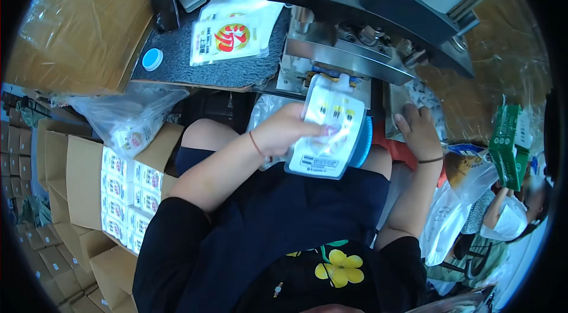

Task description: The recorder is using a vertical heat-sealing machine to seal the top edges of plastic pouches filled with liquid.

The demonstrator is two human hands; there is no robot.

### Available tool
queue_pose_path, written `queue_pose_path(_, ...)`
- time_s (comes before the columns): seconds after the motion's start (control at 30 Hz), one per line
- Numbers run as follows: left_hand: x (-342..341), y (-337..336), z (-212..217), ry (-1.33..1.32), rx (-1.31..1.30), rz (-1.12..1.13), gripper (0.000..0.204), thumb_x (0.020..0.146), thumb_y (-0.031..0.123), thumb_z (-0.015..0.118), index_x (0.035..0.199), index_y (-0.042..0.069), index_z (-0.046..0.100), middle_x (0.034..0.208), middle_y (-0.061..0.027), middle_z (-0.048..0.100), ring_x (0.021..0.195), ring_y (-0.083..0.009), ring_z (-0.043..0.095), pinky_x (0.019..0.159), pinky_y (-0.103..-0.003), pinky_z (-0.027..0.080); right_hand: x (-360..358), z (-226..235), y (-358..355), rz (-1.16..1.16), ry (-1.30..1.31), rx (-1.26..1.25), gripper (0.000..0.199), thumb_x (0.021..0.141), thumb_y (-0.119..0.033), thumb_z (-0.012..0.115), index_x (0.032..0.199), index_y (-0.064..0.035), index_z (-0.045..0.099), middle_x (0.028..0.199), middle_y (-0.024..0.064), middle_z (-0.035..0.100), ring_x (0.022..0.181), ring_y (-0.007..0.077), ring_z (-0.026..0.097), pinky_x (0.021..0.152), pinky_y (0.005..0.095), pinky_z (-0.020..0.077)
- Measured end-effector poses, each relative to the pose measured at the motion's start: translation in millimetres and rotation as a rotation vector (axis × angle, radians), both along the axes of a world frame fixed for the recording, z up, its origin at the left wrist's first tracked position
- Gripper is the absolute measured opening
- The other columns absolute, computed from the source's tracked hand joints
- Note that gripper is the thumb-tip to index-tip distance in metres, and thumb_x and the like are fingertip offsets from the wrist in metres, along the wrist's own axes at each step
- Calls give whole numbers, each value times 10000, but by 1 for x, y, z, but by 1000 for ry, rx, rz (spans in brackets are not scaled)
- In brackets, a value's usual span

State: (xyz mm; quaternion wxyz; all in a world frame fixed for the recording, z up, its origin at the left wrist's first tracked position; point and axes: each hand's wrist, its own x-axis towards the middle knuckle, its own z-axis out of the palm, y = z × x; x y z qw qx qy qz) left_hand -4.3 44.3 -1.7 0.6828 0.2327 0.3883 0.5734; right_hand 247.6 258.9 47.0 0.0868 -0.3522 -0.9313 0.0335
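Left hand (283, 132) grip pinching white pouch stack (326, 129) at its left edge; pouch tops sit under the sealing machine (349, 55) just above. Right hand (419, 129) rests spread, empty, right of the stack. Keep tops square and level, fingers clear.

Pouch (327, 129) in the left hand (283, 129): white, with yellow panels and small dark markings; pale label strip at its lower end. Blue rim (365, 141) shows behind the pouch. Left wrist carries a thin red cord; right hand (419, 131) wrist carries a thin black band. Flat bags (234, 32) on the mat: white and silvery, with a red and yellow emblem. Mat (195, 64): dark grey, speckled. Cap (152, 59): blue ring, white centre. Carton (89, 189): brown cardboard, filled with white packs bearing red and yellow marks. Shirt (284, 248): dark navy, yellow flower print. Box (507, 144) at right: green.
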Motion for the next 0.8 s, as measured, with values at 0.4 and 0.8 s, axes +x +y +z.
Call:
queue_pose_path(0.4, -120, -6, 10, 1596, 197, 994, 452, 933, 163, 596, 1331, -3, 460, 1208, -250, 579, 1161, -367, 576, 995, -507, 450, 10, -11, 15, 215, 299, -666, 141, 956, -105, 597, 1069, -28, 560, 921, 38, 547, 806, 116, 484, 720, 269, 421)
queue_pose_path(0.8, -56, -69, -6, 637, 86, 724, 209, 938, 42, 609, 1124, -30, 674, 975, -112, 734, 846, -105, 678, 760, -282, 526, -3, -3, -33, -73, 710, -236, 267, 949, -7, 558, 1214, -35, 533, 1104, 100, 623, 939, 170, 619, 749, 272, 494)
